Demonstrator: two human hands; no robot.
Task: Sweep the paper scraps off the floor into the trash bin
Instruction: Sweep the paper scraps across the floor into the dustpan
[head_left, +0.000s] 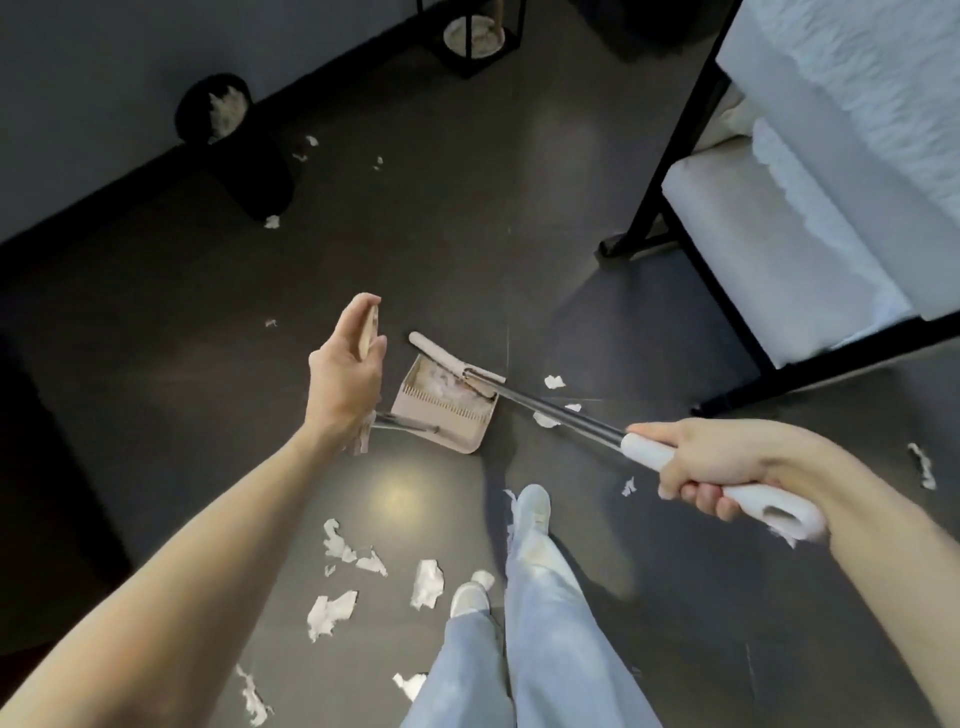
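1. Torn, crumpled white paper scraps (332, 613) strewn over the floor around the feet, a few more just right of the dustpan (447, 415) and a few near the bin; a small heap lying inside the pan.
2. Beige plastic dustpan, comb-toothed along one inner edge, set flat on the floor mid-room, with the long pale broom head (452, 361) laid at its far edge.
3. Black round trash bin (228, 135) at the foot of the wall, far left, white scraps showing inside, well apart from the dustpan.
4. Dark grey tile floor (467, 234), glossy, with soft patches of lamp glare; dull grey wall (104, 78) behind.
5. White textured cushioned seat (753, 234) on a black metal frame at the right.
6. Left hand (345, 374) raised above the pan, fingers curled round the top of the beige dustpan handle, forearm stretched forward.
7. Right hand (717, 457) clamped in a fist on the broom's white grip, metal shaft slanting down and left to the head.
8. Pale blue jeans (545, 623) and white shoes below.
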